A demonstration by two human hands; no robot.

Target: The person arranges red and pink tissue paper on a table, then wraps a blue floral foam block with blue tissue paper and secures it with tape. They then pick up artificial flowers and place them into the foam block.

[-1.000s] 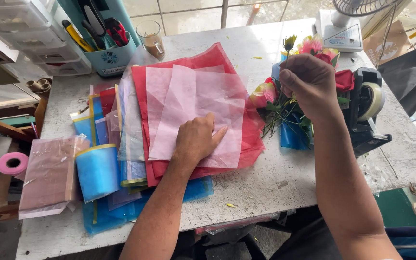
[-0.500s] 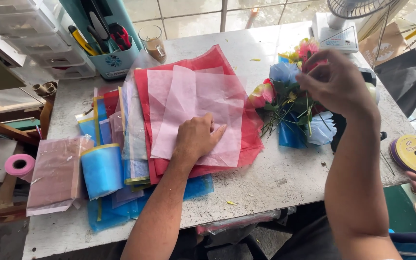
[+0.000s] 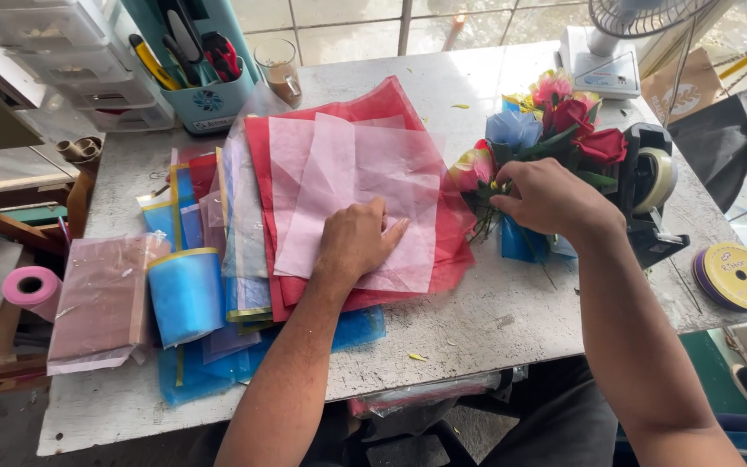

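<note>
A round yellow label (image 3: 741,275) with dark print covers the face of the purple ribbon spool (image 3: 735,277) at the table's right edge. On the teal tool caddy (image 3: 209,105) at the back left sits a small dark round emblem (image 3: 207,99). The white fan base (image 3: 600,65) at the back right carries a pale control panel with faint blue markings.

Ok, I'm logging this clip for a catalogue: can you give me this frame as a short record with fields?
Left hand: flat on pink tissue sheets
Right hand: gripping bouquet at the stems
Under sheets: red paper
Right of bouquet: tape dispenser
Front left: blue roll
Surface: table
</note>
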